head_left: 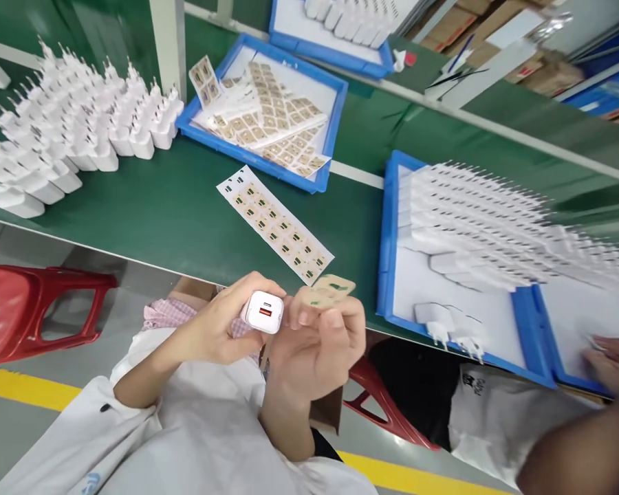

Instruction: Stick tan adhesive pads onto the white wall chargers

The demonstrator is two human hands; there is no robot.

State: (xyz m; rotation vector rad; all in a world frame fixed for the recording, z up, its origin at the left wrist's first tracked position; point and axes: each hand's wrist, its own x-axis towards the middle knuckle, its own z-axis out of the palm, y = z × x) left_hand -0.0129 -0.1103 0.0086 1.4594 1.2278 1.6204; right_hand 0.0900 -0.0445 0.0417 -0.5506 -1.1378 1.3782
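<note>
the usb charger [265, 313] is gripped by the left hand [221, 320], while the beige film [332, 291], pinched by the right hand [322, 340], is best handled by its edges, unbent.

Green worktop [155, 206]. At left, massed white plug adapters [90, 130] stand directly on it. Mid-surface: a blue tray [258, 159], with a loose label sheet [267, 221] lying flat just before it. Right: a larger blue tray [388, 240].
</note>
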